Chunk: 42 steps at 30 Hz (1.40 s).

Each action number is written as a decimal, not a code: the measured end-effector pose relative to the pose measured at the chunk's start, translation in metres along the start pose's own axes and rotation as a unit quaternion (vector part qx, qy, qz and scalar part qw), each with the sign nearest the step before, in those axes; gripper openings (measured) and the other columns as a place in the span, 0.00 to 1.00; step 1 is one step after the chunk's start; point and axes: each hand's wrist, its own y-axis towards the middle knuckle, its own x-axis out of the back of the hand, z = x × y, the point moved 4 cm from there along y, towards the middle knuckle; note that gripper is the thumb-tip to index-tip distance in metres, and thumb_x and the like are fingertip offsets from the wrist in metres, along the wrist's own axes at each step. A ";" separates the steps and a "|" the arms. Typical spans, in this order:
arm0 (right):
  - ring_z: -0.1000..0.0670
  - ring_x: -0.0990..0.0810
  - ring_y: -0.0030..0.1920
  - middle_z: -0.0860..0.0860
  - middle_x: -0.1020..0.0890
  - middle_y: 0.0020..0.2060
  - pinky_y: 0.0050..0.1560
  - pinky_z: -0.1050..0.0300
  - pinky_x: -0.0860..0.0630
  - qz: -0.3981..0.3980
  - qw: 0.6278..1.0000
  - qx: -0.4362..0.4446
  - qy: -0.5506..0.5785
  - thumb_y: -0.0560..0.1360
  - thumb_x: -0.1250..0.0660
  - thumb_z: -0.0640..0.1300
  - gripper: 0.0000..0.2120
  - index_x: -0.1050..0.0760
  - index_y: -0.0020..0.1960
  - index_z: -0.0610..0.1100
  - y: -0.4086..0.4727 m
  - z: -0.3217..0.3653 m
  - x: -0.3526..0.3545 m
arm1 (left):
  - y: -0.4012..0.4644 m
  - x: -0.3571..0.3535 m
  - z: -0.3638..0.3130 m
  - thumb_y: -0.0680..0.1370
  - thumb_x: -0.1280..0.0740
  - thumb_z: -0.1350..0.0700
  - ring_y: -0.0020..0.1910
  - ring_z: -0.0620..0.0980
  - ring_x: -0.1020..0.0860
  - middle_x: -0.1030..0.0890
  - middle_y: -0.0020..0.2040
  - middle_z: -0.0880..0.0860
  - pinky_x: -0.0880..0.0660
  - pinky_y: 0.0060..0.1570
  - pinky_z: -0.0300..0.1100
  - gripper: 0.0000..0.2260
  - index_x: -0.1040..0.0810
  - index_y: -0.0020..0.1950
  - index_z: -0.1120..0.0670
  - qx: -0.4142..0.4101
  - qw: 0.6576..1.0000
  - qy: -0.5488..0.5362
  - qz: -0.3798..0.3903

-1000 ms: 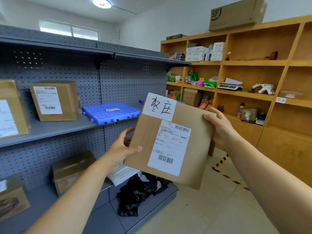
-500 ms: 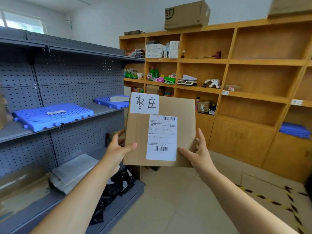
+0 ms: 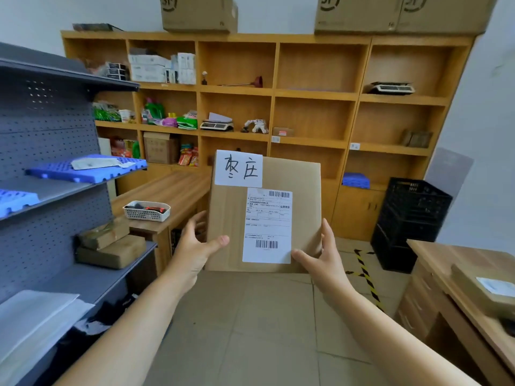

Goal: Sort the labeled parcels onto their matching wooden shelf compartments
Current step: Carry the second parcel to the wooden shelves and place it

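1. Grey pegboard rack (image 3: pixel 50 151) at far left of the parcel; blue plastic trays (image 3: pixel 86 169) on its shelves, brown boxes (image 3: pixel 111 246) on a lower shelf.
2. White mesh basket (image 3: pixel 147 210) sits on a low wooden desk (image 3: pixel 167 190), left of the parcel.
3. Left hand (image 3: pixel 195 246) grips the parcel's lower left edge: thumb lies across the front face, fingers curl behind the edge.
4. Parcel (image 3: pixel 231 218), a flat brown cardboard box, held upright in the air in front of the wooden shelf unit (image 3: pixel 315 94), not resting on anything. White handwritten label (image 3: pixel 238 168) at its top left corner, printed shipping label (image 3: pixel 268 224) with barcodes below it.
5. Right hand (image 3: pixel 324 260) grips the parcel's lower right edge: thumb on the front near the shipping label's corner, fingers wrap behind.
6. Wooden shelf unit behind the parcel: compartments left of it hold white boxes, bottles, snacks, a scale; those right of it are mostly bare. Small white tags (image 3: pixel 276 139) on shelf edges, text unreadable.
7. Cardboard cartons (image 3: pixel 199 12) on top of the shelf unit.
8. Black crates (image 3: pixel 412 221) stacked right of the parcel, against the shelf unit.
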 end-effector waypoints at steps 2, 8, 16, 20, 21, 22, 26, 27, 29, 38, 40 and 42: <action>0.52 0.33 0.67 0.56 0.37 0.72 0.52 0.63 0.26 -0.021 1.000 -0.008 0.001 0.70 0.28 0.41 0.44 0.51 0.75 0.59 -0.013 -0.003 0.001 | -0.002 -0.001 0.001 0.57 0.22 0.50 0.63 0.52 0.27 0.30 0.66 0.52 0.27 0.60 0.54 0.31 0.29 0.56 0.36 -0.007 1.000 0.013 0.018; 0.53 0.29 0.63 0.56 0.31 0.67 0.40 0.67 0.22 -0.097 0.995 -0.014 -0.010 0.69 0.28 0.38 0.41 0.46 0.72 0.61 -0.051 -0.013 0.022 | -0.012 -0.026 0.014 0.69 0.27 0.61 0.58 0.40 0.27 0.28 0.65 0.52 0.28 0.53 0.38 0.32 0.35 0.70 0.49 -0.031 0.994 0.031 0.100; 0.51 0.38 0.73 0.54 0.41 0.75 0.70 0.42 0.33 -0.164 0.982 -0.041 -0.080 0.67 0.26 0.44 0.49 0.57 0.74 0.62 -0.081 -0.027 0.100 | -0.033 -0.108 0.038 0.72 0.30 0.63 0.52 0.30 0.30 0.28 0.62 0.45 0.33 0.44 0.27 0.33 0.40 0.73 0.47 -0.002 0.981 0.045 0.187; 0.52 0.37 0.73 0.56 0.40 0.75 0.70 0.41 0.33 -0.189 0.977 -0.054 -0.079 0.63 0.26 0.49 0.50 0.56 0.71 0.68 -0.084 -0.037 0.147 | -0.038 -0.159 0.050 0.71 0.30 0.64 0.58 0.43 0.25 0.26 0.64 0.48 0.27 0.55 0.40 0.34 0.40 0.73 0.46 0.017 0.976 0.037 0.214; 0.52 0.37 0.72 0.56 0.40 0.75 0.69 0.41 0.33 -0.193 0.976 -0.055 -0.080 0.62 0.26 0.50 0.50 0.56 0.71 0.69 -0.084 -0.040 0.159 | -0.038 -0.172 0.054 0.71 0.30 0.64 0.59 0.45 0.25 0.26 0.64 0.49 0.27 0.56 0.41 0.34 0.40 0.72 0.46 0.018 0.975 0.036 0.219; 0.52 0.36 0.72 0.56 0.39 0.74 0.69 0.41 0.33 -0.196 0.976 -0.054 -0.081 0.61 0.26 0.51 0.50 0.56 0.70 0.70 -0.082 -0.043 0.172 | -0.039 -0.185 0.057 0.71 0.29 0.64 0.58 0.44 0.25 0.26 0.64 0.49 0.27 0.54 0.40 0.34 0.40 0.72 0.46 0.017 0.974 0.037 0.222; 0.51 0.36 0.72 0.56 0.40 0.74 0.68 0.40 0.32 -0.204 0.975 -0.052 -0.075 0.57 0.27 0.54 0.49 0.53 0.67 0.73 -0.067 -0.058 0.216 | -0.036 -0.234 0.069 0.71 0.29 0.62 0.59 0.46 0.27 0.30 0.66 0.51 0.28 0.51 0.37 0.34 0.40 0.72 0.46 0.021 0.973 0.048 0.223; 0.51 0.36 0.72 0.56 0.40 0.74 0.68 0.40 0.31 -0.203 0.975 -0.050 -0.077 0.57 0.27 0.54 0.49 0.53 0.67 0.74 -0.061 -0.062 0.226 | -0.034 -0.245 0.071 0.71 0.29 0.62 0.60 0.47 0.28 0.31 0.66 0.51 0.28 0.52 0.38 0.34 0.40 0.72 0.46 0.020 0.974 0.055 0.220; 0.50 0.36 0.72 0.57 0.40 0.74 0.66 0.39 0.29 -0.202 0.976 -0.045 -0.070 0.58 0.26 0.53 0.49 0.54 0.66 0.75 -0.049 -0.071 0.245 | -0.027 -0.267 0.076 0.71 0.28 0.61 0.61 0.47 0.30 0.33 0.67 0.50 0.30 0.54 0.40 0.34 0.40 0.72 0.46 0.016 0.974 0.064 0.219; 0.51 0.41 0.74 0.59 0.43 0.74 0.67 0.38 0.31 -0.194 0.977 -0.047 -0.080 0.63 0.26 0.47 0.50 0.56 0.70 0.71 0.012 -0.106 0.309 | 0.004 -0.341 0.098 0.71 0.30 0.62 0.61 0.42 0.36 0.34 0.68 0.50 0.35 0.57 0.40 0.35 0.42 0.73 0.48 0.012 0.971 0.106 0.216; 0.51 0.42 0.74 0.59 0.43 0.74 0.67 0.38 0.31 -0.189 0.977 -0.052 -0.082 0.62 0.27 0.47 0.50 0.56 0.70 0.71 0.030 -0.115 0.314 | 0.017 -0.351 0.106 0.72 0.30 0.62 0.61 0.42 0.37 0.34 0.70 0.51 0.37 0.57 0.39 0.36 0.45 0.74 0.50 0.020 0.969 0.114 0.216; 0.51 0.42 0.74 0.60 0.43 0.74 0.67 0.38 0.31 -0.186 0.978 -0.057 -0.081 0.62 0.27 0.47 0.50 0.56 0.70 0.70 0.051 -0.125 0.317 | 0.033 -0.360 0.114 0.72 0.30 0.62 0.64 0.44 0.37 0.36 0.72 0.52 0.39 0.59 0.39 0.37 0.48 0.75 0.51 0.031 0.969 0.113 0.216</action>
